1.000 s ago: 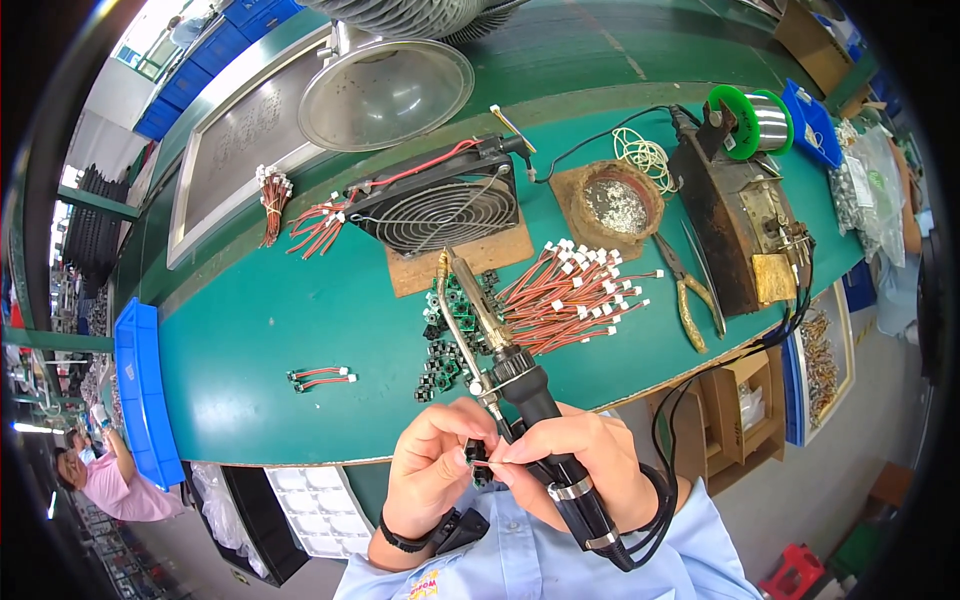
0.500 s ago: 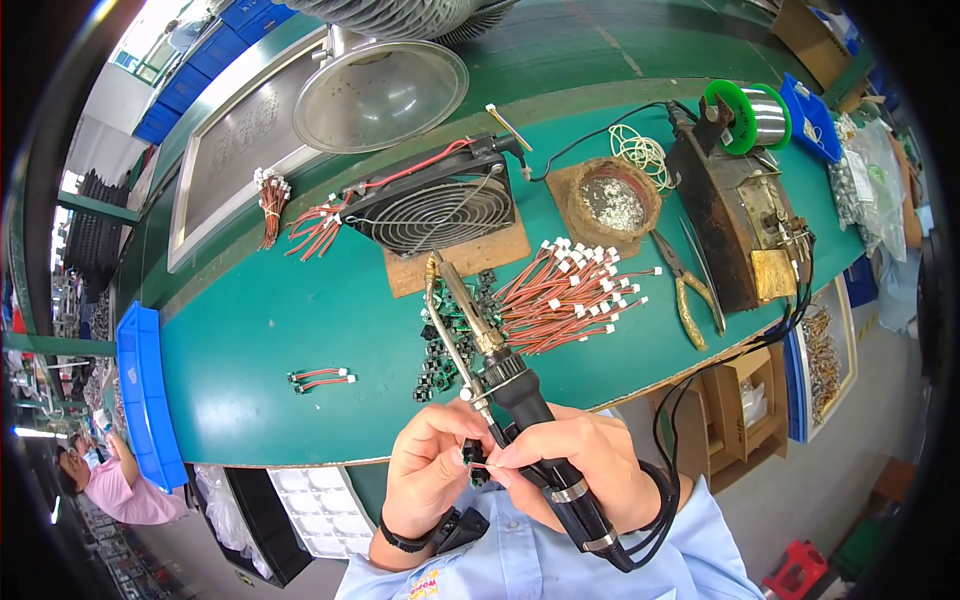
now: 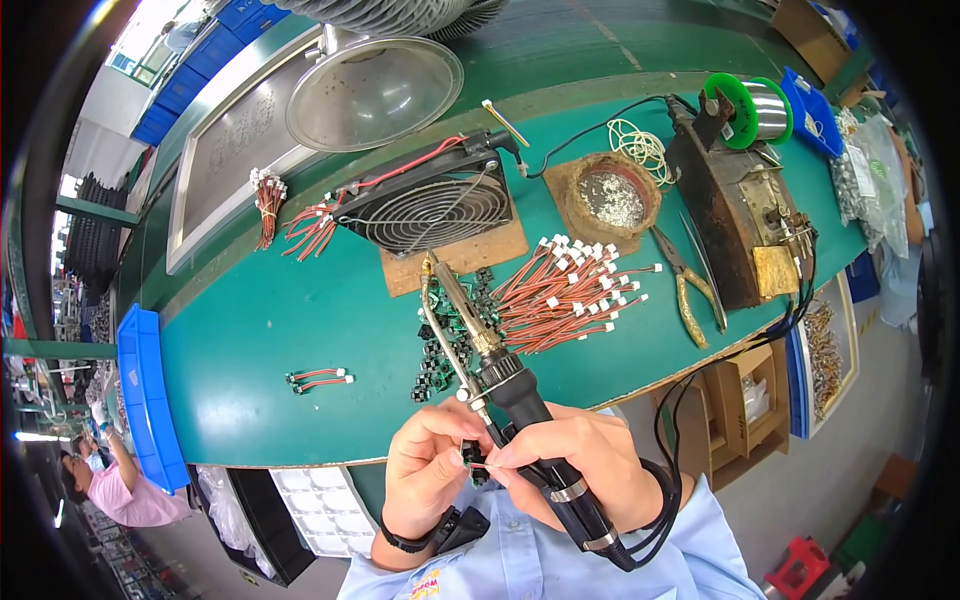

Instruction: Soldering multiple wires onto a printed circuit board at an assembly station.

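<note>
Close to my body, beyond the bench's near edge, my left hand (image 3: pixel 424 472) pinches a small black component with a green board (image 3: pixel 472 456). My right hand (image 3: pixel 595 462) is wrapped round a soldering iron (image 3: pixel 517 396) with a thin metal feed tube along its side; its tip points away from me over the bench. Between the right thumb and fingertips runs a thin red wire (image 3: pixel 484 466), its end at the component. The fingers partly hide where wire and component meet. Below the iron's tip lies a pile of similar black and green components (image 3: pixel 436 362).
Red-brown wires with white connectors (image 3: pixel 570 300) lie right of the iron; two wired pieces (image 3: pixel 320 379) lie left. Behind stand a fan (image 3: pixel 430 218) and a round tin (image 3: pixel 640 207). Pliers (image 3: pixel 686 300), a solder-feeding machine (image 3: pixel 725 205) and a solder spool (image 3: pixel 768 110) are at right, a blue tray (image 3: pixel 150 400) at left.
</note>
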`<state>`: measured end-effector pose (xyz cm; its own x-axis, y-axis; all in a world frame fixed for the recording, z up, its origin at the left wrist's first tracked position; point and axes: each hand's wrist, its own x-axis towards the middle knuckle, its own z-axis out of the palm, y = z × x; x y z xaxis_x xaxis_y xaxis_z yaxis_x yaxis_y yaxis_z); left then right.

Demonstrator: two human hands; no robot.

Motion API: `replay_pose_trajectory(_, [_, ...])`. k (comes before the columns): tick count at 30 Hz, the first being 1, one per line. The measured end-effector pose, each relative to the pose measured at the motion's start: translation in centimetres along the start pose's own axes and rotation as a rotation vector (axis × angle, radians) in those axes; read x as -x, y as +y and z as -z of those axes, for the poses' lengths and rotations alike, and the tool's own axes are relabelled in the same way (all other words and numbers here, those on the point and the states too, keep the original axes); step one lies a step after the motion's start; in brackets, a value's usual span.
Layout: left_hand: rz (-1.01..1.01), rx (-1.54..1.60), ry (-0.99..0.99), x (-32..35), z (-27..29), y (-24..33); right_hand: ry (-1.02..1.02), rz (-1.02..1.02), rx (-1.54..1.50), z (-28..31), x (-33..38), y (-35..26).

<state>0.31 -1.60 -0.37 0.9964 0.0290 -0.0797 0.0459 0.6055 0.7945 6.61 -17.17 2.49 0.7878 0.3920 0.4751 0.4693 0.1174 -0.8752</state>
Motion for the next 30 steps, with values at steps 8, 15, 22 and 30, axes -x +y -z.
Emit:
replay_pose_trajectory(8, [-0.03,-0.031,-0.01,-0.13,-0.09,-0.06,-0.014,-0.001,0.031,0.26,-0.06,-0.05])
replay_pose_trajectory(15, [-0.062,-0.051,0.001,-0.03,-0.05,-0.25,0.037,0.006,-0.039,-0.18,0.15,0.01])
replay_pose_trajectory(22, [-0.063,-0.084,0.026,0.16,-0.05,-0.23,0.013,0.013,-0.01,0.01,0.23,0.11])
replay_pose_trajectory(30, [-0.054,-0.041,0.017,0.16,-0.1,-0.38,0.079,-0.007,-0.024,-0.64,0.4,0.14])
